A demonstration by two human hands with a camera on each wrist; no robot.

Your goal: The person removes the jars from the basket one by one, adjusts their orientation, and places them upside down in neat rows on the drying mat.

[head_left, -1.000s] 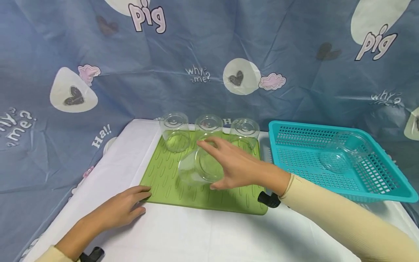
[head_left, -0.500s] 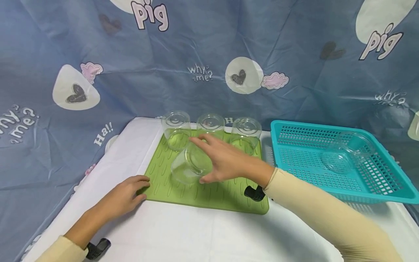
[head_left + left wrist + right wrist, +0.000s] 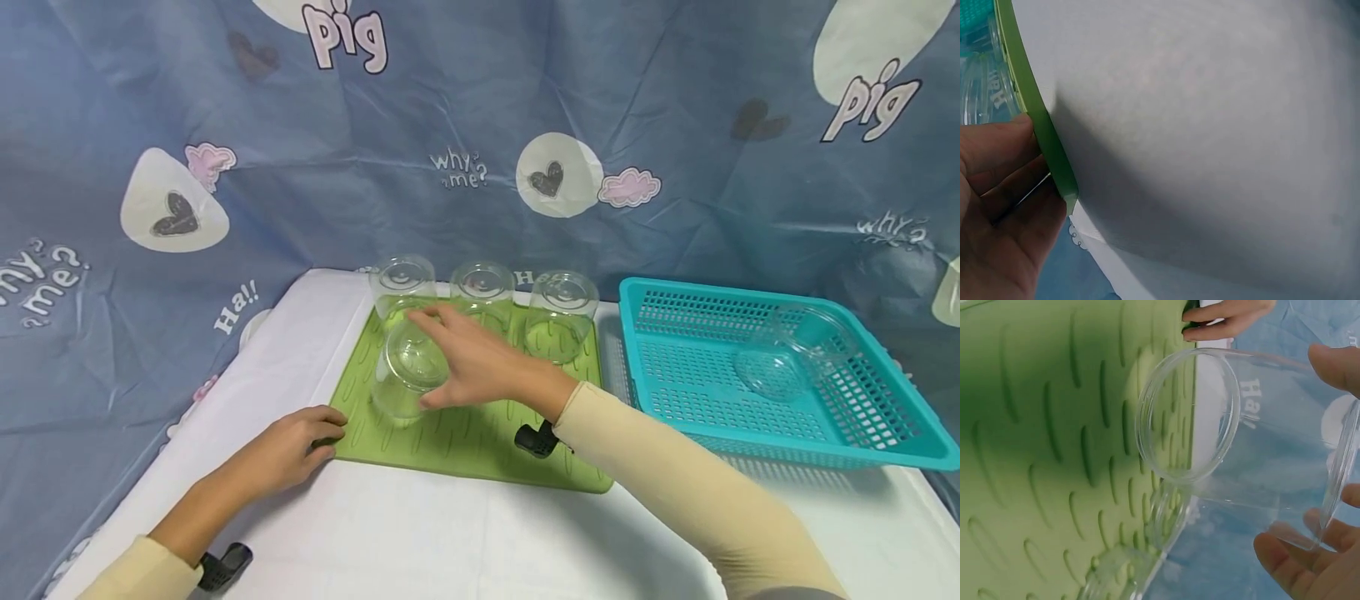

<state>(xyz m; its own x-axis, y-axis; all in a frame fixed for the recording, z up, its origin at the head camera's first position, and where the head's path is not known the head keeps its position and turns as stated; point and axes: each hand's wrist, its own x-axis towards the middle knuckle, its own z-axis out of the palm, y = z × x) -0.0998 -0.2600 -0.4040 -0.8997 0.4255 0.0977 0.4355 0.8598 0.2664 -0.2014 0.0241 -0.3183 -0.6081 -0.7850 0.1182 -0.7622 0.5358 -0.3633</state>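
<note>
My right hand (image 3: 480,358) grips a clear drinking glass (image 3: 401,396), thumb on one side and fingers on the other near its base. The glass is tilted mouth-down over the left part of a green ridged mat (image 3: 480,450); in the right wrist view its round rim (image 3: 1141,425) hangs close to the mat, and I cannot tell whether they touch. With relaxed fingers my left hand (image 3: 288,450) touches the mat's front-left corner. Behind the held glass, three upside-down glasses stand in a row: left (image 3: 403,279), middle (image 3: 482,287) and right (image 3: 562,308).
Right of the mat is a turquoise plastic basket (image 3: 750,433) with a clear glass (image 3: 776,371) lying inside. A white cloth (image 3: 420,533) covers the table. Blue printed fabric (image 3: 375,167) hangs behind. Black camera mounts are strapped at both wrists.
My right hand has carried the glass leftward across the mat, turning it from lying nearly sideways to more upright with its base up. The left hand has stayed at the mat's corner.
</note>
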